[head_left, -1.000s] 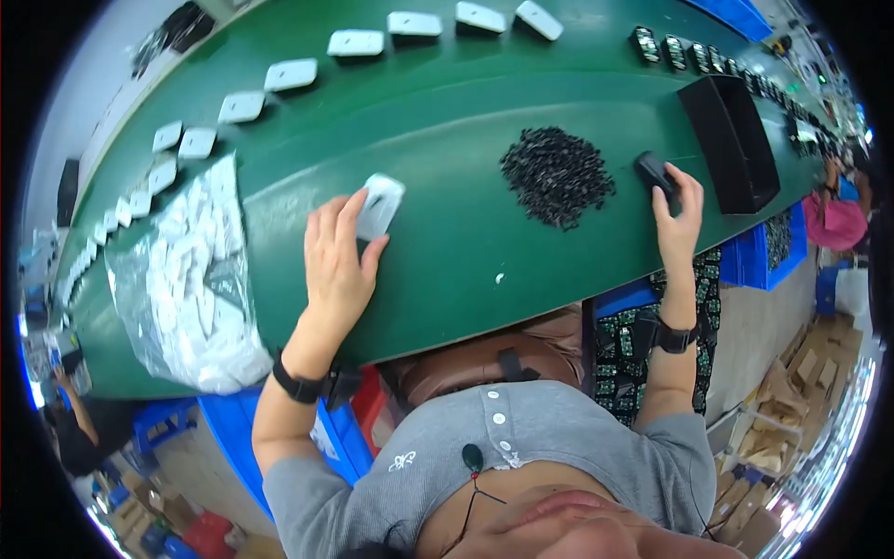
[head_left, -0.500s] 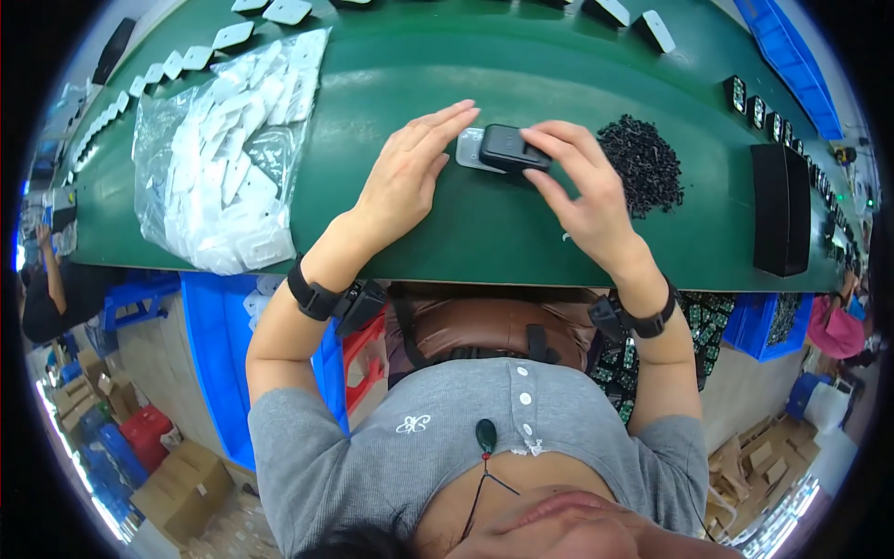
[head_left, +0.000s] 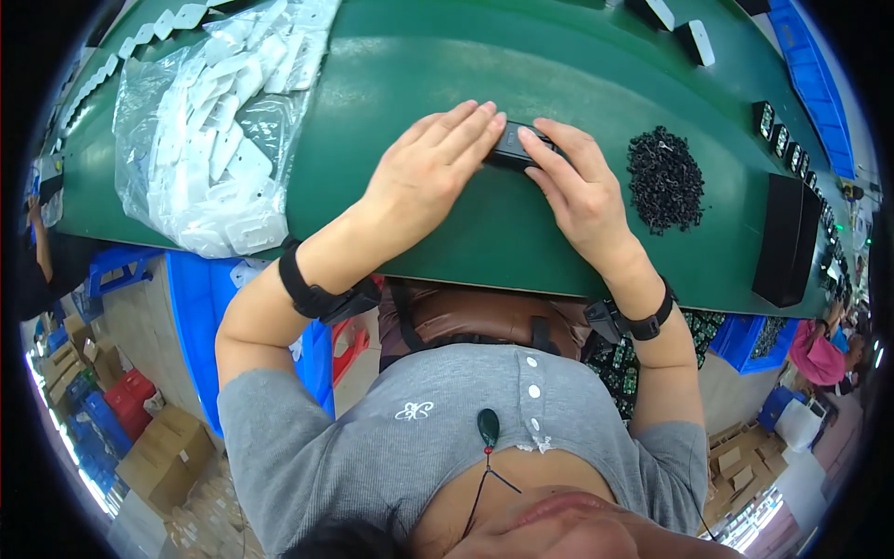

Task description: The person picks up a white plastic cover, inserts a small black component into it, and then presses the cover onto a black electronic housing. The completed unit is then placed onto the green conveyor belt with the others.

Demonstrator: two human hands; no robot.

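Note:
A small black plastic case [head_left: 512,149] lies on the green table [head_left: 400,65] between my hands. My right hand [head_left: 589,191] grips its right end, with the thumb and fingers closed on it. My left hand [head_left: 428,163] lies stretched out against the left end, its fingers straight and side by side, covering that end. The pale plate seen beside the case earlier is hidden now. To the right of my right hand is a heap of tiny black parts [head_left: 666,182]. A clear plastic bag [head_left: 209,140] of flat white pieces lies left of my left hand.
A black box [head_left: 782,242] stands at the table's right side, near a row of small circuit boards [head_left: 780,140]. White-topped black cases [head_left: 696,44] are at the far right. Blue bins [head_left: 196,345] sit below the table's near edge. A long blue tray [head_left: 815,88] runs along the far right edge.
My left hand has moved right over the case's left end and now covers the pale plate. My right hand still holds the case. The whole view has shifted slightly.

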